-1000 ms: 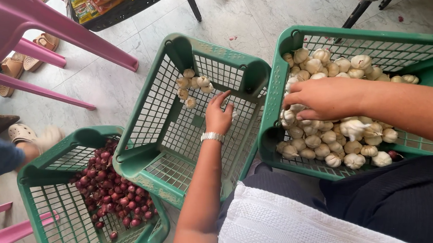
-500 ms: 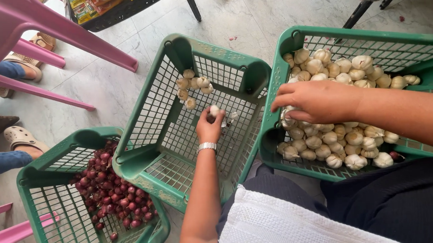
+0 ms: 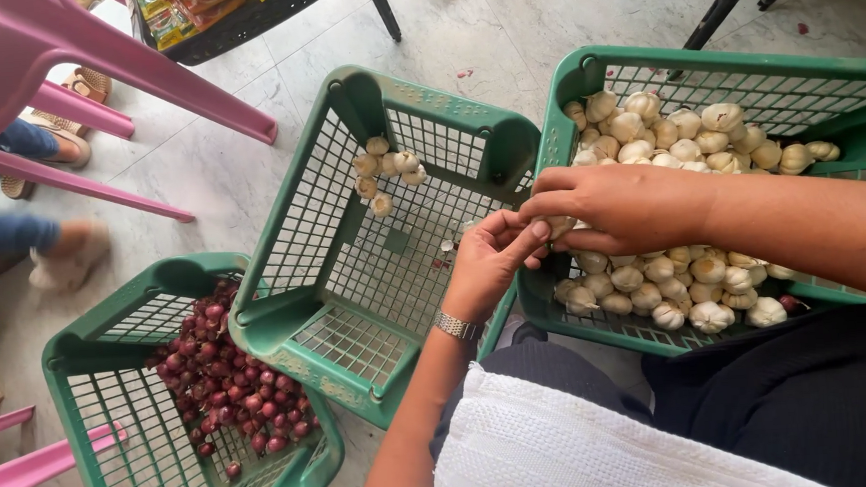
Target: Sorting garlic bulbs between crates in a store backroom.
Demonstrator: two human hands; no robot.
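Your two hands meet over the rim between the two baskets: your right hand [image 3: 623,205] lies palm down across the near edge of the green basket of garlic [image 3: 713,66], fingers curled around a garlic bulb [image 3: 555,226] that peeks out pale at its fingertips, and your left hand [image 3: 491,260] comes up from below with its fingers closed on that same bulb. Keep the bulb pinched between both hands and work the loose skin with your left thumb, close to your right fingertips, so nothing slips. Hold the pair of hands over the middle basket [image 3: 385,106] just left of your left hand, where a few cleaned bulbs [image 3: 385,168] already lie at the far corner. The basket of small red onions [image 3: 222,372] sits farther left of that hand, well apart.
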